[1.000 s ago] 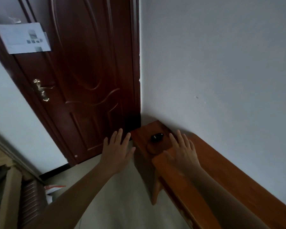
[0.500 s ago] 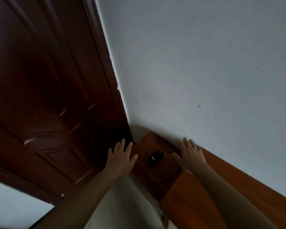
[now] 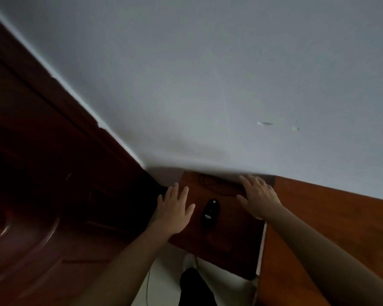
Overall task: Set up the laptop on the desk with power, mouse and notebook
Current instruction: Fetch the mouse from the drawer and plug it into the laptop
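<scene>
A black wired mouse (image 3: 210, 213) lies on a small dark wooden stand (image 3: 230, 235) in the corner, its thin cable (image 3: 210, 184) looping toward the wall behind it. My left hand (image 3: 175, 212) hovers flat just left of the mouse, fingers apart, holding nothing. To the right of the mouse my right hand (image 3: 258, 199) is spread open over the stand's far right edge, also empty. No laptop, charger or notebook is in view.
A longer orange-brown wooden desk (image 3: 329, 228) adjoins the stand on the right, along the pale wall (image 3: 208, 85). A dark wooden door (image 3: 42, 184) fills the left. Pale floor (image 3: 221, 283) and a dark shape (image 3: 195, 288) show below the stand.
The view has swung closer and down onto the corner stand. Both hands have moved forward and now flank the mouse; neither has taken hold of anything.
</scene>
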